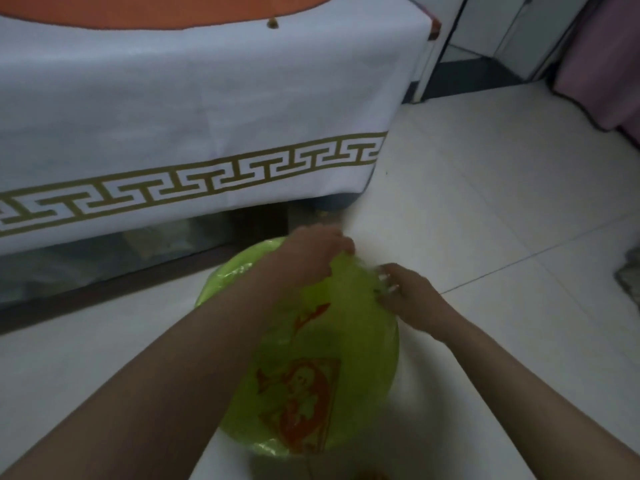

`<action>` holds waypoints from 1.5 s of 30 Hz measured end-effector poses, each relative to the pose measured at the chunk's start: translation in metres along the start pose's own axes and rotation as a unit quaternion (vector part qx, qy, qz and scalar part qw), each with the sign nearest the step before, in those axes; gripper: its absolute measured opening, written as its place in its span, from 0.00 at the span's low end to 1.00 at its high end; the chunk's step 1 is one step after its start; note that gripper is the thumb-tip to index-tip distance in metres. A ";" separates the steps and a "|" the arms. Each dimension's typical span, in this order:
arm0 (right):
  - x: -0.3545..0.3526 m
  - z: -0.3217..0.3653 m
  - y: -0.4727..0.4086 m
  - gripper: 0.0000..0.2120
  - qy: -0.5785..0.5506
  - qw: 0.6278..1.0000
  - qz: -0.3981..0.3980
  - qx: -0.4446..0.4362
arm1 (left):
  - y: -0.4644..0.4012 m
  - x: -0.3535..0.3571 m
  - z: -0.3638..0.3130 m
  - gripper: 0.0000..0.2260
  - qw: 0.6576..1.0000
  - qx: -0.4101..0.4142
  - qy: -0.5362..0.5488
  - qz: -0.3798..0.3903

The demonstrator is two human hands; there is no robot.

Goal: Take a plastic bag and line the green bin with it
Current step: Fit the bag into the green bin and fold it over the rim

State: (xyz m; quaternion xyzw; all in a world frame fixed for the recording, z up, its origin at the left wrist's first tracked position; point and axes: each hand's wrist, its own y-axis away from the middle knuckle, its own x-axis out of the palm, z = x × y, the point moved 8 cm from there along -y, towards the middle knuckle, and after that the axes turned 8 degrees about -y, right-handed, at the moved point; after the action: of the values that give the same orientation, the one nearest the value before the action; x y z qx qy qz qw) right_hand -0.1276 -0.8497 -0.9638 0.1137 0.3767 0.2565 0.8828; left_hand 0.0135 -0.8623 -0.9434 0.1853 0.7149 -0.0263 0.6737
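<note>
A clear plastic bag (304,386) with a red printed picture lies stretched over the top of the round green bin (221,282), which stands on the floor below me. My left hand (311,251) grips the bag at the bin's far rim. My right hand (405,292) pinches the bag at the bin's right rim, fingers curled into the plastic. Both forearms reach in from the bottom and cover parts of the bin. The bin's inside is hidden under the bag.
A table with a white cloth (194,109) bordered in gold pattern stands close behind the bin at left. Pale floor tiles (485,202) spread to the right. A pink curtain (602,57) hangs at the far right, and a grey object (632,271) sits at the right edge.
</note>
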 end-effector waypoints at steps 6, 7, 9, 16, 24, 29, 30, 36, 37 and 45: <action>0.011 -0.012 -0.029 0.18 -0.380 0.916 -0.004 0.129 | 0.023 0.018 0.063 0.24 0.986 -0.157 0.008 0.057; 0.013 -0.009 -0.030 0.20 -0.372 0.919 -0.002 0.128 | 0.028 0.021 0.068 0.22 0.982 -0.180 0.023 0.057; 0.011 0.002 -0.027 0.25 -0.363 0.925 -0.010 0.107 | 0.041 0.025 0.077 0.16 0.974 -0.219 0.038 0.038; -0.002 0.024 0.045 0.27 -0.083 0.980 -0.163 -0.075 | 0.133 0.050 0.103 0.17 0.920 -0.369 0.125 0.033; 0.025 0.023 0.012 0.15 0.036 0.995 -0.072 -0.054 | 0.081 0.016 0.033 0.43 0.985 -0.132 0.095 0.058; 0.027 0.030 -0.014 0.12 0.019 0.997 0.032 -0.062 | 0.041 0.025 0.026 0.17 0.985 -0.120 0.115 0.050; 0.026 0.033 -0.019 0.12 0.015 0.997 0.029 -0.066 | 0.041 0.026 0.031 0.15 0.982 -0.141 0.118 0.038; 0.008 0.036 -0.021 0.29 -0.085 0.995 -0.024 -0.035 | 0.071 0.035 0.070 0.12 0.940 -0.287 0.182 -0.028; 0.000 0.031 -0.009 0.30 -0.073 0.995 -0.061 -0.041 | 0.080 0.038 0.079 0.13 0.928 -0.310 0.207 -0.029; 0.013 -0.031 0.050 0.12 0.015 0.990 -0.134 0.038 | 0.113 0.043 0.090 0.18 0.935 -0.292 0.195 -0.052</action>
State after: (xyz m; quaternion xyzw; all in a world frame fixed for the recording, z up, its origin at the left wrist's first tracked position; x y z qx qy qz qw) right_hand -0.1609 -0.7999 -0.9733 0.0915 0.4109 0.1233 0.8986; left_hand 0.1318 -0.7732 -0.9699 -0.0556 0.8171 0.1855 0.5430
